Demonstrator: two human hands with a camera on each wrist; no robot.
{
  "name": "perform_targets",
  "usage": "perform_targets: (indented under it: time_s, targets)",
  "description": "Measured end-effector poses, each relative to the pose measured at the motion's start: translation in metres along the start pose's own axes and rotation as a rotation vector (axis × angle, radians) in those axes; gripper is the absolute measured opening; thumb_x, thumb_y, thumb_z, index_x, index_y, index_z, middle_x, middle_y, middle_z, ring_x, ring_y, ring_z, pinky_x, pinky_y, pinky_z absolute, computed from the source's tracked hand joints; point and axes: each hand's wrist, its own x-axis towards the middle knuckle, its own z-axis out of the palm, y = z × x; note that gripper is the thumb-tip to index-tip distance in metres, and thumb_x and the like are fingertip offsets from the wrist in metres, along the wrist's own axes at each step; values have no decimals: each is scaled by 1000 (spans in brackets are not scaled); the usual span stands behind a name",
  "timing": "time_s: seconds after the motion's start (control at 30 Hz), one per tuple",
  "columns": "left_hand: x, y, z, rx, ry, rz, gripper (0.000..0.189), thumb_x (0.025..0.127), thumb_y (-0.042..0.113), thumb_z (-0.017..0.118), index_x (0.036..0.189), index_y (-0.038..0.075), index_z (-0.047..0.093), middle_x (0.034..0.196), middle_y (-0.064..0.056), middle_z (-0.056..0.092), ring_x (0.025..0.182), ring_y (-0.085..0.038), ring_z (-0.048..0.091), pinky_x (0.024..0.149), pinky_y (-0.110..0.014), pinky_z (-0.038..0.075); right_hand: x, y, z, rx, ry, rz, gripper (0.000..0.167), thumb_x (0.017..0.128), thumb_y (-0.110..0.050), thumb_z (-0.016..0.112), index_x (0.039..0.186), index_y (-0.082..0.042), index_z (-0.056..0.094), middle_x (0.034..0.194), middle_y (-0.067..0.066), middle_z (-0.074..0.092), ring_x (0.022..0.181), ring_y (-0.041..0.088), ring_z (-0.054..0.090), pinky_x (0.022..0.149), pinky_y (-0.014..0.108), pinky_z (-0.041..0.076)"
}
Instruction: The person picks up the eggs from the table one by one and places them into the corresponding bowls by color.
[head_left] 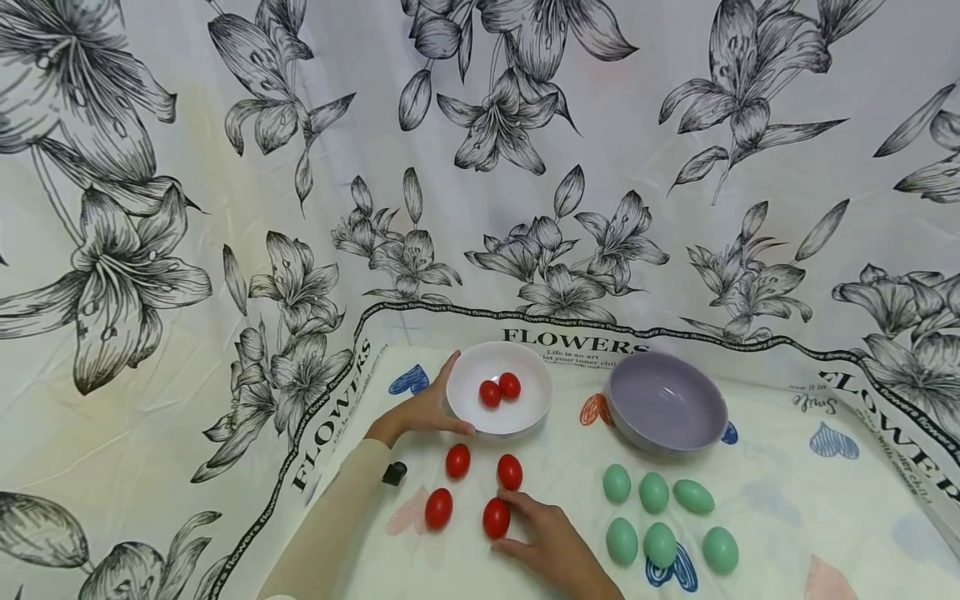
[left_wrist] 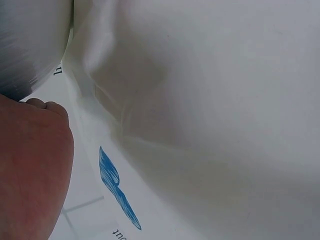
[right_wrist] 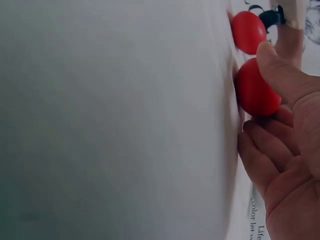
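My left hand point(head_left: 423, 408) holds the white bowl point(head_left: 538, 408) at its left side, thumb along the near rim and fingers at the far left. Inside that bowl lie two red eggs point(head_left: 490, 393). The left wrist view shows part of the hand point(left_wrist: 32, 170) against the bowl's side point(left_wrist: 32, 45). My right hand point(head_left: 555, 542) pinches a red egg point(head_left: 496, 519) on the cloth, between thumb and fingers; the right wrist view shows the thumb on this egg point(right_wrist: 255, 90). Three other red eggs point(head_left: 458, 460) lie near it, one just beyond the pinched egg.
A purple bowl point(head_left: 667, 404) stands at the back right. Several green eggs point(head_left: 654, 493) lie in two rows in front of it. A small black object point(head_left: 394, 473) is beside the left forearm. Flower-printed cloth point(head_left: 525, 250) rises behind the table.
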Motion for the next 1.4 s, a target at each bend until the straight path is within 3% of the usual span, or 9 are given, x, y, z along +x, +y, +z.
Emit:
perform_targets:
  time_s: [0.37, 0.5, 0.6, 0.7, 0.8, 1.17, 1.3, 1.4]
  targets:
    - [4, -2, -4, 11, 22, 4, 150, 69, 51, 98, 170, 33, -12, 178, -1, 8, 159, -34, 27, 122, -65, 30, 6, -5, -1, -25, -15, 45, 65, 90, -47, 83, 147, -24, 62, 139, -11, 68, 131, 18, 64, 109, 46, 53]
    - [3, -4, -3, 16, 16, 2, 150, 71, 50, 98, 170, 29, -13, 179, -1, 5, 160, -35, 23, 123, -65, 28, 5, -5, -5, 27, -22, 23, 63, 90, -44, 84, 146, -23, 63, 140, -10, 68, 129, 16, 66, 107, 41, 55]
    - [0, -5, -3, 10, 14, -2, 150, 71, 47, 99, 170, 30, -13, 179, -2, 4, 160, -35, 22, 123, -65, 29, 6, -9, -12, 128, -19, -26, 63, 91, -38, 85, 147, -21, 61, 142, -8, 66, 130, 15, 65, 104, 32, 56]
    - [-3, -5, -3, 9, 26, -10, 150, 70, 46, 99, 170, 32, -12, 178, -2, 6, 160, -36, 23, 123, -66, 29, 11, -18, -26, 230, -1, -92, 64, 91, -32, 86, 148, -18, 60, 143, -4, 66, 131, 15, 64, 103, 30, 55]
    - [-3, -5, -4, 13, 36, -14, 149, 71, 46, 99, 170, 32, -11, 178, -3, 7, 159, -37, 25, 122, -67, 30, 19, -28, -47, 250, 42, -159, 64, 90, -29, 87, 148, -19, 60, 142, -3, 67, 131, 16, 64, 102, 35, 56]
    - [-4, -3, -2, 9, 12, -17, 151, 70, 49, 99, 170, 30, -12, 178, -3, 11, 155, -34, 33, 120, -61, 37, 67, -63, -120, 65, 169, -303, 65, 89, -21, 88, 148, -20, 61, 145, -1, 66, 130, 19, 65, 99, 29, 57]
    - [-2, -4, 0, 22, 6, -21, 150, 70, 51, 98, 170, 30, -12, 178, -1, 11, 155, -31, 33, 120, -60, 38, 85, -76, -138, 24, 232, -350, 66, 87, -19, 90, 146, -12, 62, 144, 4, 67, 128, 22, 66, 98, 32, 58]
    - [-1, -3, 1, 16, 3, -23, 149, 71, 49, 98, 170, 30, -12, 177, 0, 13, 154, -31, 35, 120, -60, 39, 99, -84, -145, 10, 236, -361, 67, 87, -20, 90, 147, -11, 61, 143, 7, 67, 129, 24, 66, 99, 34, 58]
